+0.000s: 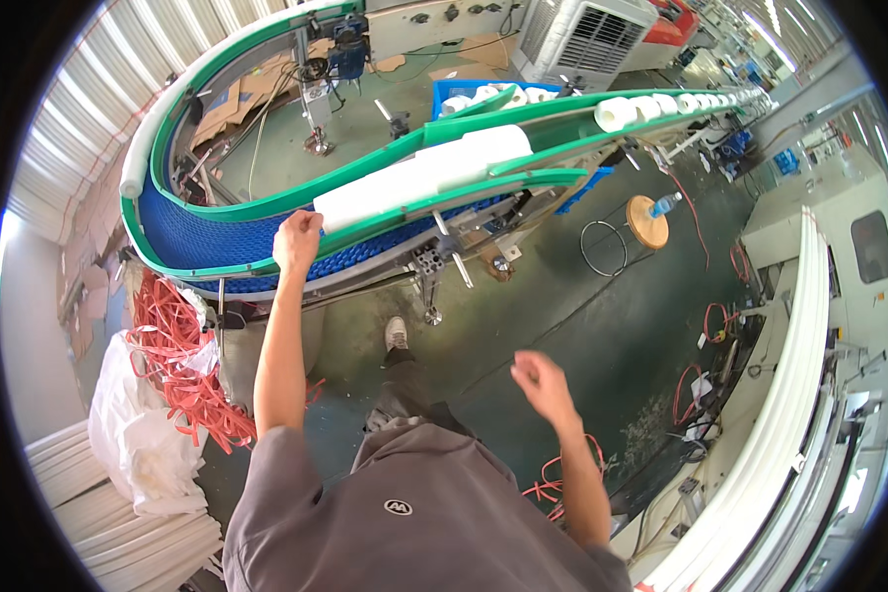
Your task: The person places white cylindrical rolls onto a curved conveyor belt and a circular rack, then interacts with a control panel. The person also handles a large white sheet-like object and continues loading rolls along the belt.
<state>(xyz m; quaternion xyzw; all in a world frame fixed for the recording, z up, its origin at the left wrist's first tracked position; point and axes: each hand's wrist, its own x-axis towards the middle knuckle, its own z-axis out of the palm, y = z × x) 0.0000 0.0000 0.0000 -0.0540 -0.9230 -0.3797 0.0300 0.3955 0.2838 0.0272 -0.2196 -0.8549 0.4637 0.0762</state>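
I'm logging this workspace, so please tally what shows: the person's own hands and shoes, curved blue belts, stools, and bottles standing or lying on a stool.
Hands: 2 (left hand, right hand)
Shoe: 1
Blue belt: 1
Stool: 1
Bottle: 1
Total: 6

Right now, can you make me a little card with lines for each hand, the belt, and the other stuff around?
Left hand: at the left end of the long white rolls; can't tell if it grips them
Right hand: loosely curled, no held thing showing
Conveyor belt: blue, curved, between green guard rails
Farther right: short white rolls in a line
Behind: blue crate with white rolls inside
Stool: round wooden seat, bottle on it
Lower left: tangled red strips, white plastic sheet
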